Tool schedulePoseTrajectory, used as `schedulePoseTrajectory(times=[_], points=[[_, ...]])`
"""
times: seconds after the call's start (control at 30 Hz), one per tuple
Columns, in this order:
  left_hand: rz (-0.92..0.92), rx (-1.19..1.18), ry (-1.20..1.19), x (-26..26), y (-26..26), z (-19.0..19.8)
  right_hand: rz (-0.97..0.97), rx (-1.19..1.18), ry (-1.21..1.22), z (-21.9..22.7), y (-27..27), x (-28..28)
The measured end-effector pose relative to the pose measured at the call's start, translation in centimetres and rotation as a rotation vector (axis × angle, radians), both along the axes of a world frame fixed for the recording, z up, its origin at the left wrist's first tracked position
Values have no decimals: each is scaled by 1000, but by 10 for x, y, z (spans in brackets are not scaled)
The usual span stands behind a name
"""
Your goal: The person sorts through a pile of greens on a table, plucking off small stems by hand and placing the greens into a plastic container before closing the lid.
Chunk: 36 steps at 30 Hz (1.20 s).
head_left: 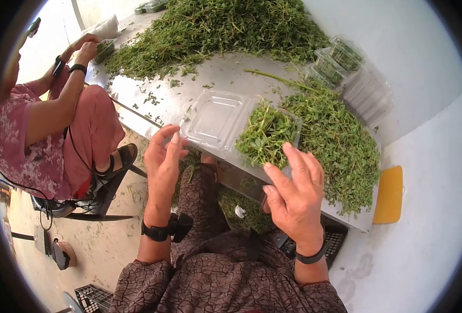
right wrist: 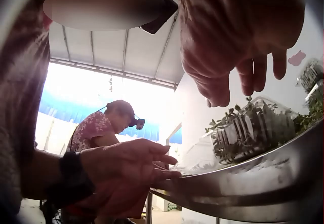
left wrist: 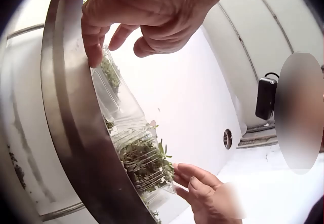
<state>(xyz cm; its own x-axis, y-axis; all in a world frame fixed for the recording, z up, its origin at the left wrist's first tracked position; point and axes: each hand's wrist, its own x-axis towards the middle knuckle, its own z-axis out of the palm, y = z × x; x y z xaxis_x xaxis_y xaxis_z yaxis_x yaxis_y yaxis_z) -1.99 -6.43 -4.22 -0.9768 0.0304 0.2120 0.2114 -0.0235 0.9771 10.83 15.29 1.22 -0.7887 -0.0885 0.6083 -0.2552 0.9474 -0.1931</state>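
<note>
A clear plastic clamshell box lies open at the table's front edge, its empty lid (head_left: 212, 119) folded out to the left. Leafy green sprigs (head_left: 266, 133) fill the base half, some rising above the rim. My left hand (head_left: 163, 164) hovers by the lid's front left corner, fingers loosely bent and holding nothing. By the filled half's front right side is my right hand (head_left: 298, 195), fingers spread and relaxed, nothing in its grasp. The left wrist view shows the greens (left wrist: 147, 165) through the box wall, beside the right fingertips.
A large heap of greens (head_left: 231, 31) covers the back of the metal table (head_left: 152, 88); a smaller pile (head_left: 335, 148) lies right. Filled boxes (head_left: 335, 62) and stacked empty boxes (head_left: 366, 94) stand by the wall. Another person (head_left: 48, 120) sits left, handling a box.
</note>
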Motion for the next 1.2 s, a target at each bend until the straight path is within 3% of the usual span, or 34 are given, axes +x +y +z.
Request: schedulePoseTrajectory(times=[0.27,0.57,0.73,1.2], points=[[-55,90,19,1,-6,1,-12,46,-65,-3,-7,-14],[-81,175,215,12,-9,13,-34,62,-90,-2,-3,-21],[-28,-59,421,18,-10,21,-14,45,-58,3,-3,-21],[-7,-175,567,28,-7,32,45,28,-112,-4,-10,-30]])
